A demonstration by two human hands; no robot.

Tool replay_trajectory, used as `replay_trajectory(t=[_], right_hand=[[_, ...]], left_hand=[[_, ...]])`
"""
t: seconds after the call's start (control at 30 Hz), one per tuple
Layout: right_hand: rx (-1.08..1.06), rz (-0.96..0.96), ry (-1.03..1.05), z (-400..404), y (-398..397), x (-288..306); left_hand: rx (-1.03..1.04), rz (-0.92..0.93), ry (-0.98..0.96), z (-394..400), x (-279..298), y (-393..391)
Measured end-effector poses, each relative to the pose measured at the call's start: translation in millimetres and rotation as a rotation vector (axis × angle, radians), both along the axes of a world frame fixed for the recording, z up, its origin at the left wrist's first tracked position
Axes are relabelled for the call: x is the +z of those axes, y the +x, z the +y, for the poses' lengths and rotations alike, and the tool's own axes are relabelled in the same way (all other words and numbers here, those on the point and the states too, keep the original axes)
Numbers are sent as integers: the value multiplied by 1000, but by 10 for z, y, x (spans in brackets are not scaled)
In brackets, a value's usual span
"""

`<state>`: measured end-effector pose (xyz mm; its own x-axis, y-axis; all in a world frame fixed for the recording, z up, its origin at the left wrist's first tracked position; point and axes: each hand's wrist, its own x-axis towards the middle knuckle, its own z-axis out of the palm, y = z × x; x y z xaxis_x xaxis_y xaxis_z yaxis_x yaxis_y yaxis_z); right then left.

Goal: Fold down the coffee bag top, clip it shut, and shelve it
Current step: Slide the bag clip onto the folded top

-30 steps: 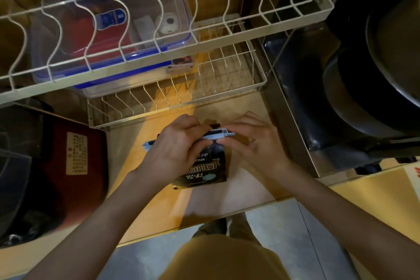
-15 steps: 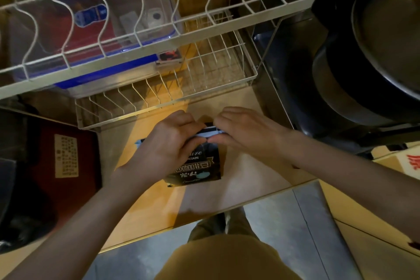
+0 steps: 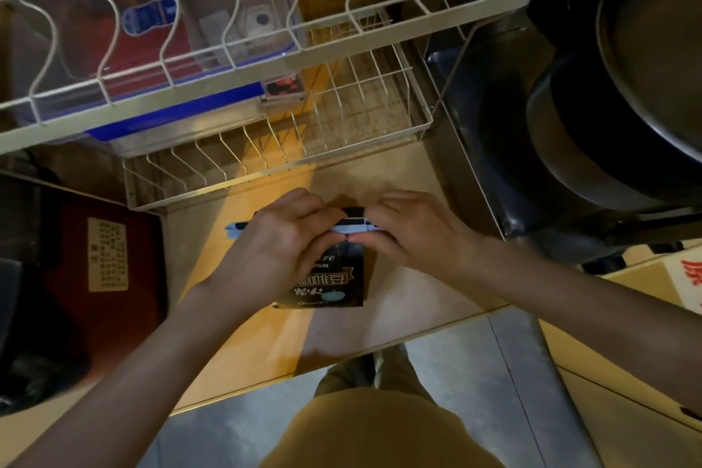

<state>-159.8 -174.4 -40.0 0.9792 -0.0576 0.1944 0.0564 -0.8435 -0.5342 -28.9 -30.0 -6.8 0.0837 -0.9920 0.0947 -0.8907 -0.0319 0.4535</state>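
Observation:
A small black coffee bag [image 3: 334,283] with white and gold print lies flat on the wooden counter [image 3: 399,312], its top pointing away from me. A long pale blue bag clip [image 3: 353,229] lies across the folded top, and its left end sticks out past my hand. My left hand [image 3: 279,245] covers the clip's left half and the bag's upper left, fingers pinching the clip. From the other side, my right hand [image 3: 416,232] pinches the clip's right end. The fold under the clip is mostly hidden by my fingers.
A white wire dish rack [image 3: 281,160] stands just behind the bag, with a higher wire tier [image 3: 266,61] over a clear blue-lidded storage box [image 3: 182,49]. Dark pots [image 3: 607,118] sit at the right, a dark red box [image 3: 106,258] at the left, a cardboard box [image 3: 680,277] far right.
Both hands stay pinched on the clip at the bag's top; my right fingers have slid closer along the clip toward my left hand. The bag has not shifted on the counter.

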Motion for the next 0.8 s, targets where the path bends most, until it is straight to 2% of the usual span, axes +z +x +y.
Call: replay_trajectory(t=[0.13,0.2,0.27,0.4,0.53,0.7,0.8], right_hand=[[1,334,129,-63,46,98],[-4,403,126,-79,27,115],[-33,350,85,-50,14,91],[-35,67,34,30,-14,-24],[-39,-108,-31,68,-47,-85],[-54,-213,-56,98,-46,-132],[-56,-172,-48,65,-62,-146]], left_hand=[[30,10,3,-21,-11,19],[34,12,0,-29,-11,21],[45,13,-15,-36,-16,15],[70,0,-46,15,-28,-12],[35,-7,-51,53,-16,-11],[42,-20,-41,62,-34,-15],[36,-13,-34,7,-49,-17]])
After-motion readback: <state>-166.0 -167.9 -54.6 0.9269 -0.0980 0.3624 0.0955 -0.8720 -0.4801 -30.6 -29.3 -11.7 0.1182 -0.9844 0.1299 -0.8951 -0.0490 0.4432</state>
